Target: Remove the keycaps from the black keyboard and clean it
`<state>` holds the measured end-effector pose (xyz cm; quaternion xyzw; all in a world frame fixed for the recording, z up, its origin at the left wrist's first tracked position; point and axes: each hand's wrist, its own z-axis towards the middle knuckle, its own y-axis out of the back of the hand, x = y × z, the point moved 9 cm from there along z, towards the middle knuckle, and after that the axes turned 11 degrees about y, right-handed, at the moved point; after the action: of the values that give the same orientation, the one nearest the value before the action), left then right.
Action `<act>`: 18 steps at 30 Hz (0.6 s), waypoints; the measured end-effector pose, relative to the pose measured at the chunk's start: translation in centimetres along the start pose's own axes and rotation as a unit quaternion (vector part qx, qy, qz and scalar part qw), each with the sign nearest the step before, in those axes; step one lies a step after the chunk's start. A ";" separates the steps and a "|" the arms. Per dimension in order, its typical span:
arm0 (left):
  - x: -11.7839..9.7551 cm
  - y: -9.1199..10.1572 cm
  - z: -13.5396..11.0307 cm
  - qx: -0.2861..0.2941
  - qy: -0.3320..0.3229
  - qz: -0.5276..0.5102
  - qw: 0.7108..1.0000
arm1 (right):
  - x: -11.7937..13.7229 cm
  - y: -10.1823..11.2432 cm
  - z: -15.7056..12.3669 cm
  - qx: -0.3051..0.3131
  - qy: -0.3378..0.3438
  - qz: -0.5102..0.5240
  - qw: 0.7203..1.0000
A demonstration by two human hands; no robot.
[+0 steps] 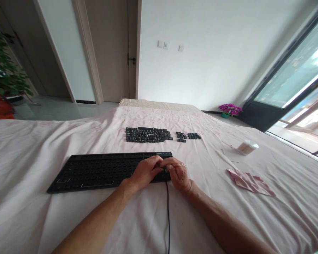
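A black keyboard [103, 171] with its keycaps off lies on the pink-white cloth, its cable [168, 211] running towards me. Over its right end, my left hand [147, 170] is closed, with thumb and fingers bent down onto the key area; what they grip is hidden. Touching it from the right, my right hand [178, 173] is closed too, its fingers pinched over the number pad. A thin white stick, which looks like a cotton swab [184, 165], sticks out of the right hand. Beyond the keyboard, loose black keycaps [148, 135] lie grouped in rows.
To the right stand a clear tub of cotton swabs [247, 146] and a crumpled pink cloth [251, 182], with loose swabs [234, 161] nearby. Smaller keycap groups [193, 135] lie right of the main one. A pink-flowered plant [230, 110] stands by the glass door.
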<state>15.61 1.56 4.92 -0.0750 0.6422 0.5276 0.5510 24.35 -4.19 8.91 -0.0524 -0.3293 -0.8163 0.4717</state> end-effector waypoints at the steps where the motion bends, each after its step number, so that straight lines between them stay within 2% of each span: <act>1: 0.3 0.1 0.1 0.003 0.013 -0.023 1.000 | 0.2 0.2 0.1 0.007 0.015 -0.027 1.000; 4: 1.4 0.2 0.6 -0.002 0.053 -0.075 0.996 | 0.3 1.0 0.3 0.025 0.036 -0.133 0.990; 7: 2.1 0.2 0.9 -0.015 0.070 -0.098 0.993 | -0.7 1.5 0.3 0.058 0.007 -0.201 0.978; 13: 2.8 0.4 0.8 -0.052 0.065 -0.164 0.983 | -3.5 0.0 -0.5 0.155 -0.113 -0.195 0.962; 15: 3.0 0.4 0.9 -0.053 0.065 -0.186 0.979 | -3.8 -0.5 -0.7 0.164 -0.140 -0.184 0.959; 18: 3.2 0.4 1.0 -0.051 0.065 -0.202 0.976 | -4.2 -0.6 -0.9 0.145 -0.171 -0.164 0.961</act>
<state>14.75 4.00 2.77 -0.2647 0.6208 0.4315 0.5987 26.31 -1.45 6.25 -0.0677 -0.5244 -0.8045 0.2705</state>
